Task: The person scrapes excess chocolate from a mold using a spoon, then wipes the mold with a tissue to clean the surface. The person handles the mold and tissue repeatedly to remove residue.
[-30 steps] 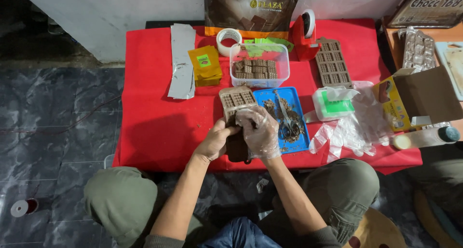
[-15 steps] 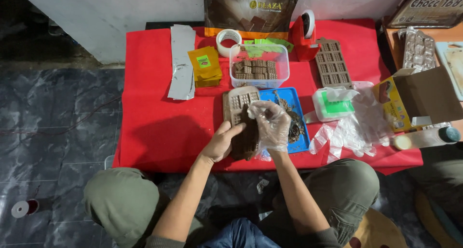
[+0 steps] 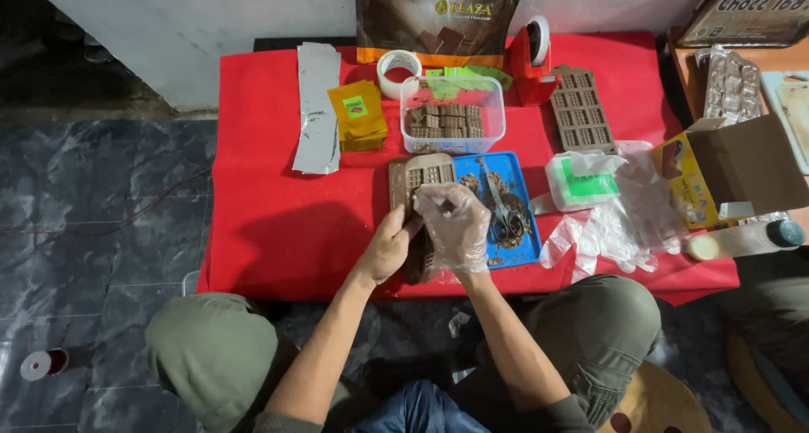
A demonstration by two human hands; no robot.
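We hold a long brown chocolate mould (image 3: 419,189) over the near edge of the red counter (image 3: 278,222), its far end lying beside the blue tray (image 3: 527,243) and its near end hidden under our hands. Our left hand (image 3: 389,248), bare, has its grip clenched on the mould's left edge, thumb on top. Our right hand (image 3: 455,227), in a clear plastic glove, is curled over the mould from the right, its grip closed on it too.

Just to the right, the blue tray carries chocolate crumbs and a pair of scissors (image 3: 503,216). Behind the mould stands a clear plastic box (image 3: 497,113) filled with small brown chocolate blocks. To its left lie a stack of yellow packets (image 3: 358,115) and strips of silver foil (image 3: 317,109); a roll of tape (image 3: 399,72) sits behind them. A red tape dispenser (image 3: 531,62) and a second brown mould (image 3: 581,109) sit farther right. Near the right edge we see a white tub with a green lid (image 3: 581,180), a heap of clear plastic gloves (image 3: 632,222) and an open cardboard box (image 3: 733,168).
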